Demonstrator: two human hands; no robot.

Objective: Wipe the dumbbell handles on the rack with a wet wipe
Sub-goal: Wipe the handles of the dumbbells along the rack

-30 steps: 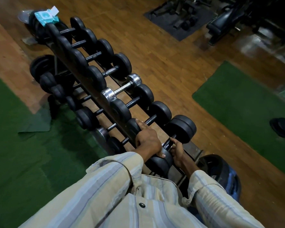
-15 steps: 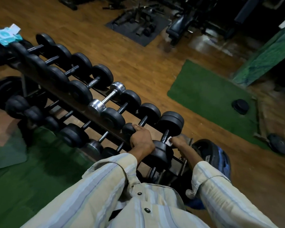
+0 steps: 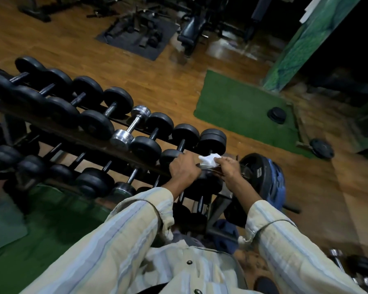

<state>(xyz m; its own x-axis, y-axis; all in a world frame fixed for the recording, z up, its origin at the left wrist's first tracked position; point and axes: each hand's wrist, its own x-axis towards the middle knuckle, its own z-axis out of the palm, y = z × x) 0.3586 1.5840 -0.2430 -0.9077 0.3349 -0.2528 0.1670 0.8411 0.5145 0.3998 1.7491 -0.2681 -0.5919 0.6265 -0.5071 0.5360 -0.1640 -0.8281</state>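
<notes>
- Two striped sleeves (image 3: 123, 236) fill the nearest part of the view, reaching forward to the near end of the dumbbell rack (image 3: 72, 134).
- Just past the cuffs, the left hand (image 3: 184, 169) sits curled over a black weight head at the rack's near end, fingers wrapped down around it as a brace.
- Beside it, at the rack's end post, the right hand (image 3: 229, 166) pinches a bunched white wet wipe (image 3: 209, 160) between thumb and fingertips.
- What has changed: a second ago this hand was low on the end dumbbell's handle with the wipe hidden; half a second ago a sliver of white showed; now the wipe is lifted off the bar and fully in sight, held above the near head of the end dumbbell (image 3: 212, 142).
- My reading: the end handle's pass is likely finished, and the wipe is being regathered or carried to the next bar along the rack.
- The wipe looks crumpled into a small wad, bright, no obvious grime visible.
- Farther along the rack, the next handles (image 3: 182, 143) are dark and narrow between black heads; one chrome dumbbell (image 3: 132, 126) breaks the row.
- Beyond the rack, wooden floor (image 3: 157, 81) and a green mat (image 3: 238, 109).
</notes>
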